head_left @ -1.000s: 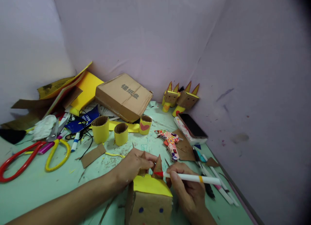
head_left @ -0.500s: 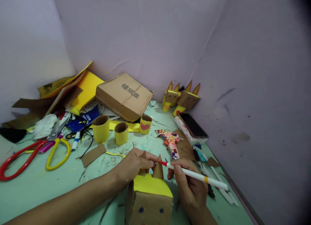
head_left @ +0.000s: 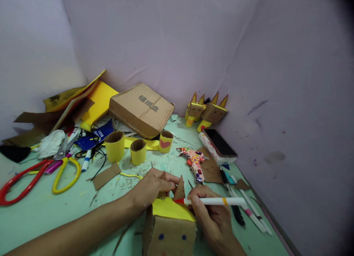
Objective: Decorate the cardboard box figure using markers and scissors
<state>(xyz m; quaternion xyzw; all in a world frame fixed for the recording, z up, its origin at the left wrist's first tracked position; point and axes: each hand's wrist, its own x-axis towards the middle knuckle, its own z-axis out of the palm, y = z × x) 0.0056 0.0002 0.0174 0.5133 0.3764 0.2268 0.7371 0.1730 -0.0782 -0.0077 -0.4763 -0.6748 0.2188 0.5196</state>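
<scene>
A cardboard box figure (head_left: 169, 232) with a yellow top and two blue dot eyes stands upright at the near table edge. Two brown cardboard ears (head_left: 179, 189) rise from its top, one seemingly pinched. A white marker (head_left: 218, 201) lies nearly level, red tip at the ear's base.

The cardboard box head (head_left: 169, 234) at the bottom centre runs off the lower edge, so only its two dots show, nothing below them. The left hand (head_left: 151, 189) covers the small ear behind its fingers; the grip there can't be made out. The right hand (head_left: 212, 219) hides the marker's (head_left: 212, 201) middle, and its wrist is cut off below. At far left the red scissors (head_left: 19, 182) leave the frame. Print on the flat carton (head_left: 142, 108) is too small to read.
</scene>
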